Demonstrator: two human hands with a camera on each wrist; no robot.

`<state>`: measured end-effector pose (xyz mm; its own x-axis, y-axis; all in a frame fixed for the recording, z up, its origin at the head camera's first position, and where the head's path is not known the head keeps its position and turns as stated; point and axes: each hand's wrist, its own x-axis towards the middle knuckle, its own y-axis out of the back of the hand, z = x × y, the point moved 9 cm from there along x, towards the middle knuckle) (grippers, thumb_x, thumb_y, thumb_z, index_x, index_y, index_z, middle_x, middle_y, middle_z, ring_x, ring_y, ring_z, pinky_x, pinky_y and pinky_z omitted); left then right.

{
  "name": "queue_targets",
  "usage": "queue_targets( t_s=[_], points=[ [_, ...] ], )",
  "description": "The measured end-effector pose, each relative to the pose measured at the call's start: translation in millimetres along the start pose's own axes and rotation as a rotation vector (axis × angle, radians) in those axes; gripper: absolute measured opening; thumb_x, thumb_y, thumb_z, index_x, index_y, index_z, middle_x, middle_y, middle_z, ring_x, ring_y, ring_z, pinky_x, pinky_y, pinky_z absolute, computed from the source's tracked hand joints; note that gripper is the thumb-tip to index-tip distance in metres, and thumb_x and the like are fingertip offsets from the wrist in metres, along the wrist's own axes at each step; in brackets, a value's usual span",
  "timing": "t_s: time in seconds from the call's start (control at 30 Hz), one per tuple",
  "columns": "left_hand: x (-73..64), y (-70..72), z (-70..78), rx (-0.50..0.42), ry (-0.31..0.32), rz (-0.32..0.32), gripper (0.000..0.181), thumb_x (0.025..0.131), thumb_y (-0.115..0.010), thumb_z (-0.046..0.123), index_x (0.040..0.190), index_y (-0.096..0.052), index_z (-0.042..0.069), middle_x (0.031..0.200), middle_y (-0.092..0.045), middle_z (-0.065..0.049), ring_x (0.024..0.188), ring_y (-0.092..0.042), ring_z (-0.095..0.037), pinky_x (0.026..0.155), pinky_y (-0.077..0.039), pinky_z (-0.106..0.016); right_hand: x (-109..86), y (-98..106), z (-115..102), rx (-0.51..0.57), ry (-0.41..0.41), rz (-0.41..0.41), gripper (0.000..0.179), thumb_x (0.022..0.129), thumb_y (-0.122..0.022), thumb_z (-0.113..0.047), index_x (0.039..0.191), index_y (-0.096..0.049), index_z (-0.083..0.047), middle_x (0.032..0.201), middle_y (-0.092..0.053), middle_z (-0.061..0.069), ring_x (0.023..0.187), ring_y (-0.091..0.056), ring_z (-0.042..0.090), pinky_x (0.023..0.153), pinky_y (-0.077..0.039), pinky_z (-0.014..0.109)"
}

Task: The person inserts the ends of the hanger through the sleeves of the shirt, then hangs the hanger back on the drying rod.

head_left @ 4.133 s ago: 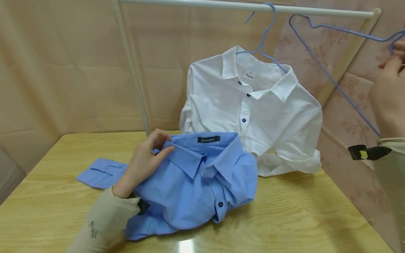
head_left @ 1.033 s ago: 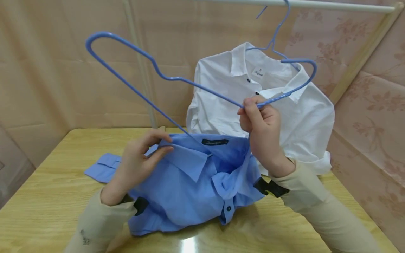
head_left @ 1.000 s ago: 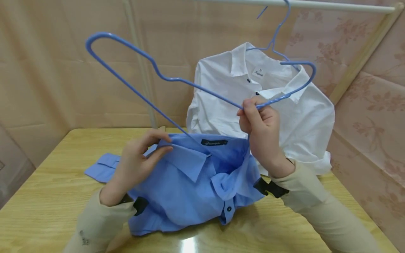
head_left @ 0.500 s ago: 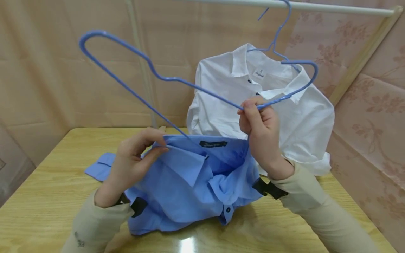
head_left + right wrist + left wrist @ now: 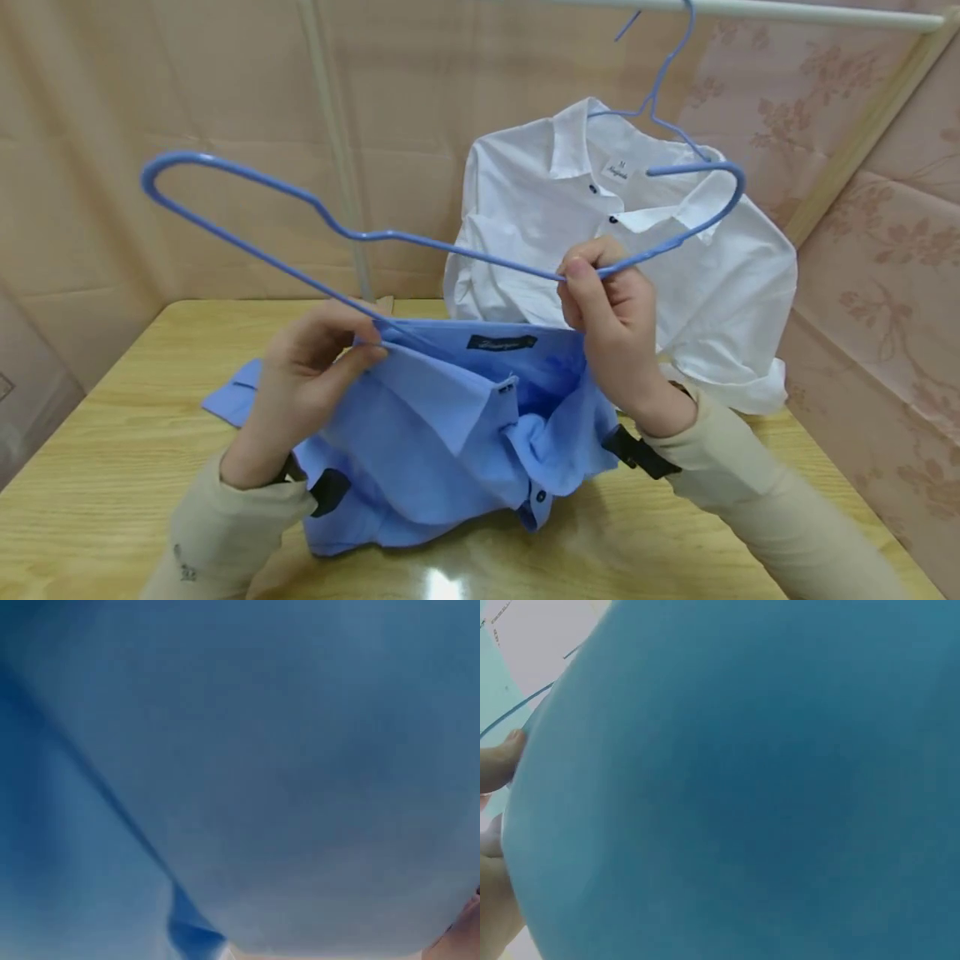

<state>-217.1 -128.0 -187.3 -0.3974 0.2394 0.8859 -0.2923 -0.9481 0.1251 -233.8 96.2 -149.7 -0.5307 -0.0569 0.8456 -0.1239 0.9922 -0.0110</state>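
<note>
In the head view a blue shirt (image 5: 420, 450) lies bunched on the table, its collar raised and its neck opening facing up. My left hand (image 5: 311, 375) pinches the left side of that collar between thumb and fingers. My right hand (image 5: 615, 325) grips a blue wire hanger (image 5: 450, 248) close to the base of its hook. The hanger's left shoulder sticks out above the collar, while its other end is hidden inside the neck opening. Blue cloth fills most of both wrist views; the left hand's fingertips (image 5: 510, 746) show at the left edge of the left wrist view.
Behind the blue shirt, a white shirt (image 5: 525, 225) hangs on another blue hanger (image 5: 660, 79) from a white rail (image 5: 795, 12). A blue cuff (image 5: 232, 398) lies left on the wooden table (image 5: 105, 450). A patterned pink curtain (image 5: 892, 275) stands at the right.
The hanger came from the far right, and its lower end went into the shirt's neck opening. In the last half second its left shoulder dipped and the left hand drew the collar slightly left.
</note>
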Motion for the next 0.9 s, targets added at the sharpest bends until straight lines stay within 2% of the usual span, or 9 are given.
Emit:
queue_targets(
  t_s=[0.13,0.23,0.4,0.5,0.63,0.7,0.9],
  points=[
    [-0.8,5.8,0.6,0.008,0.046,0.084,0.019,0.083,-0.062,0.002,0.087,-0.052,-0.014,0.101,-0.064,-0.003,0.095,-0.061,-0.017,0.073,-0.049,-0.02,-1.0,-5,-1,0.0,-0.038,-0.02,0.009,0.092,-0.04,-0.002,0.088,-0.047,-0.007,0.065,-0.042,-0.001,0.048,-0.03,0.01,0.043,-0.022,0.022],
    [-1.2,10.4,0.7,-0.016,0.061,0.151,0.017,0.081,-0.063,-0.001,0.086,-0.053,-0.013,0.097,-0.066,-0.003,0.09,-0.063,-0.017,0.068,-0.049,-0.019,1.3,-5,-6,-0.009,-0.04,-0.023,0.009,0.09,-0.039,0.0,0.093,-0.041,-0.007,0.073,-0.048,0.001,0.052,-0.035,0.011,0.046,-0.027,0.022],
    [-2.8,18.0,2.9,-0.061,0.039,0.247,0.013,0.079,-0.065,-0.004,0.085,-0.057,-0.011,0.09,-0.068,-0.005,0.085,-0.065,-0.018,0.066,-0.049,-0.019,5.6,-7,-18,-0.026,-0.026,-0.059,0.017,0.088,-0.037,0.003,0.093,-0.027,-0.01,0.076,-0.051,0.005,0.055,-0.043,0.017,0.049,-0.035,0.024],
    [-4.8,22.7,5.0,-0.059,0.027,0.306,0.012,0.077,-0.066,-0.005,0.084,-0.058,-0.011,0.087,-0.068,-0.006,0.082,-0.066,-0.017,0.064,-0.049,-0.018,5.7,-9,-19,0.008,-0.053,-0.084,0.022,0.089,-0.036,0.005,0.09,-0.022,-0.012,0.073,-0.049,0.007,0.054,-0.043,0.018,0.05,-0.036,0.025],
    [-7.3,31.7,5.8,-0.072,0.021,0.406,0.011,0.075,-0.068,-0.008,0.081,-0.06,-0.011,0.08,-0.068,-0.006,0.07,-0.064,-0.013,0.055,-0.044,-0.016,1.6,-6,-17,0.015,-0.093,-0.09,0.024,0.089,-0.035,0.005,0.09,-0.019,-0.013,0.072,-0.047,0.007,0.05,-0.043,0.018,0.049,-0.037,0.025],
    [-7.8,35.4,5.4,-0.096,0.021,0.447,0.01,0.074,-0.068,-0.01,0.081,-0.06,-0.011,0.079,-0.068,-0.007,0.067,-0.064,-0.013,0.054,-0.043,-0.016,-0.3,-2,-17,-0.018,-0.106,-0.094,0.024,0.09,-0.035,0.004,0.09,-0.019,-0.013,0.072,-0.047,0.006,0.048,-0.044,0.017,0.048,-0.038,0.025],
    [-9.5,42.3,9.1,-0.159,-0.023,0.512,0.013,0.071,-0.07,-0.011,0.079,-0.059,-0.012,0.076,-0.067,-0.009,0.067,-0.064,-0.015,0.058,-0.047,-0.018,0.8,6,-22,-0.072,-0.146,-0.106,0.028,0.09,-0.036,0.005,0.089,-0.018,-0.016,0.074,-0.048,0.007,0.057,-0.048,0.019,0.059,-0.042,0.024]
  ],
)
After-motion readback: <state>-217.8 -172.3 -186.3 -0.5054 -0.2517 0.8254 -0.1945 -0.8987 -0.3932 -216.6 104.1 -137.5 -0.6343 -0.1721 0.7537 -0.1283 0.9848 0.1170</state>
